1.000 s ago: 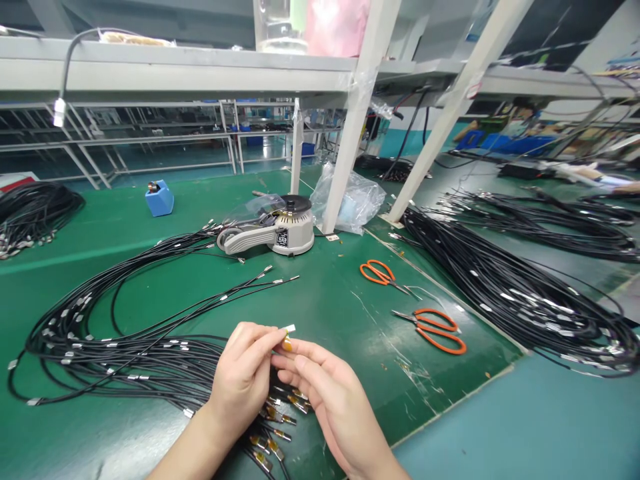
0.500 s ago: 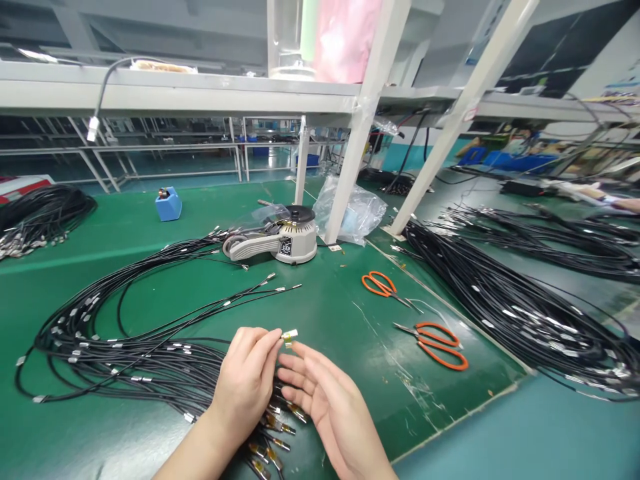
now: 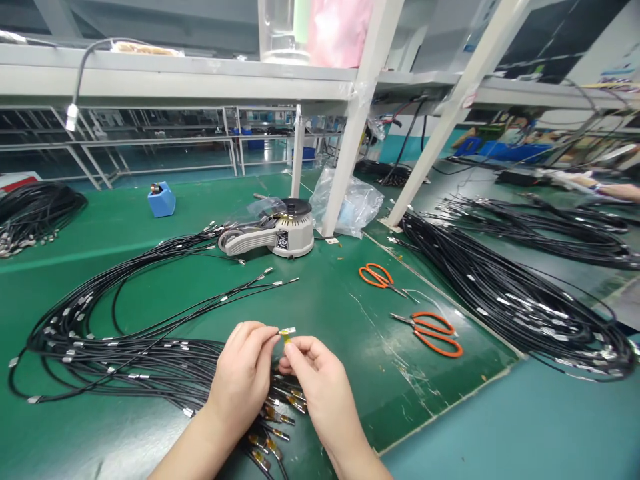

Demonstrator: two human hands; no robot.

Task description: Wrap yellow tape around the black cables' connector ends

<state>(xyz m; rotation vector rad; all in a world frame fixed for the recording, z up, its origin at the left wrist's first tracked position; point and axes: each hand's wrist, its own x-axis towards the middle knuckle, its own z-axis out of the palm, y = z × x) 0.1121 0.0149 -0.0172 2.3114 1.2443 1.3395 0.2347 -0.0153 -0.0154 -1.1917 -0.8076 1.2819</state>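
My left hand [image 3: 245, 367] pinches a black cable just behind its silver connector [image 3: 289, 331]. A short strip of yellow tape [image 3: 287, 338] hangs from that connector, and my right hand [image 3: 317, 377] is closed with thumb and fingertip on the tape's lower end. Beneath both hands lie several cable ends with yellow-taped metal connectors [image 3: 273, 415]. They belong to a looped bundle of black cables [image 3: 145, 360] spread over the green table to the left, with small white labels along it.
A tape dispenser [image 3: 290, 230] stands behind the hands, beside a clear plastic bag [image 3: 345, 203]. Two orange-handled scissors [image 3: 435, 333] lie to the right. Another cable bundle [image 3: 500, 287] rests beyond them. A blue holder [image 3: 161, 200] sits at back left. A co-worker's arm [image 3: 620, 191] shows at far right.
My right hand has gone from spread fingers to a pinch on the yellow tape. My left hand still holds the cable. The whole view has shifted slightly.
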